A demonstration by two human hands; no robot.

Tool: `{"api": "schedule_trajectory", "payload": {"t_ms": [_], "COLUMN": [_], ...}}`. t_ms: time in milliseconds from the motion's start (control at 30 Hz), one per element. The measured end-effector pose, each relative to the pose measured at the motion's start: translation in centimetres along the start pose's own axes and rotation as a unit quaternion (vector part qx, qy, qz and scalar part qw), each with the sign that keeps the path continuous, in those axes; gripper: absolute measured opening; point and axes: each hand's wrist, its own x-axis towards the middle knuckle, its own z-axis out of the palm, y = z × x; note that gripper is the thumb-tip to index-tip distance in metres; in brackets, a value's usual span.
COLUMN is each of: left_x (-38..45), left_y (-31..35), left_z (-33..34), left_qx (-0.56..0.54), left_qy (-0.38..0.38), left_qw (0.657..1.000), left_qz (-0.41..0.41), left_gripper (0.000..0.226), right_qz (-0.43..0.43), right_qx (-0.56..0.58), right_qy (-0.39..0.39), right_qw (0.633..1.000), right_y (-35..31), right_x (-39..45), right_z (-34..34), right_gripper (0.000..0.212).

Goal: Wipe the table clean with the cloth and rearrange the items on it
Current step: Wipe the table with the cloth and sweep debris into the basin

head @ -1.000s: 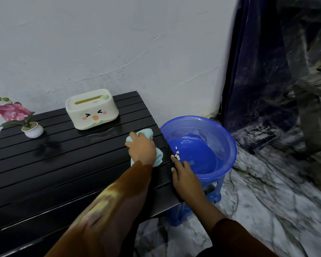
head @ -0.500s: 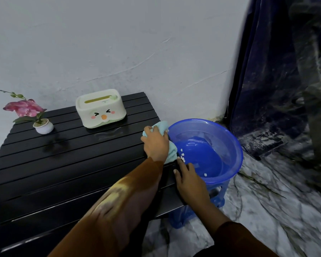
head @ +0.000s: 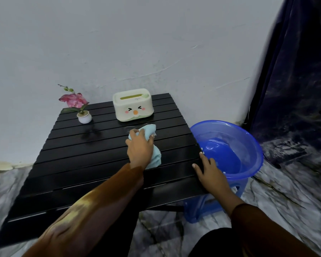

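A black slatted table (head: 85, 164) stands against a white wall. My left hand (head: 139, 147) presses a light blue cloth (head: 150, 131) flat on the slats, right of the table's middle, gripping it. My right hand (head: 210, 174) lies with fingers spread on the table's right edge, holding nothing. At the back stand a cream tissue box with a cartoon face (head: 132, 107) and, to its left, a small white pot with a pink flower (head: 84, 116).
A blue plastic basin (head: 248, 138) holding water sits on a blue stool (head: 237, 191) close against the table's right edge. A dark blue curtain (head: 295, 71) hangs at the right. The floor (head: 285, 191) is marbled tile.
My left hand has slid the cloth leftward from the right edge by the basin to just in front of the tissue box. The camera has pulled back, showing more of the table. My right hand stays on the edge.
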Motion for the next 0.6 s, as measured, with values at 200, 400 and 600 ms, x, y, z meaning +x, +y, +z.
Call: {"api": "schedule_trajectory", "payload": {"t_ms": [200,400,600], "left_x": [-1.1,-2.7,-3.5], "left_y": [-6.8,-14.8,-21.3], "left_z": [-6.5,-12.6,-16.5], "left_qx": [0.035,0.072,0.143], "left_qy": [0.049,0.095,0.102], "left_qw": [0.997,0.989,0.98], "left_qz": [-0.038,-0.09,-0.091], "left_gripper": [0.044,0.041,0.038], "right_qz": [0.014,0.02,0.025], "right_qx": [-0.003,-0.02,-0.033], "right_qy": [-0.01,-0.005,-0.007], "right_qw": [1.0,1.0,0.999], "right_y": [-0.3,-0.7,-1.1], "right_x": [-0.2,-0.4,-0.6], "right_z": [-0.1,-0.1,-0.3], "right_gripper": [0.058,0.057,0.057]}}
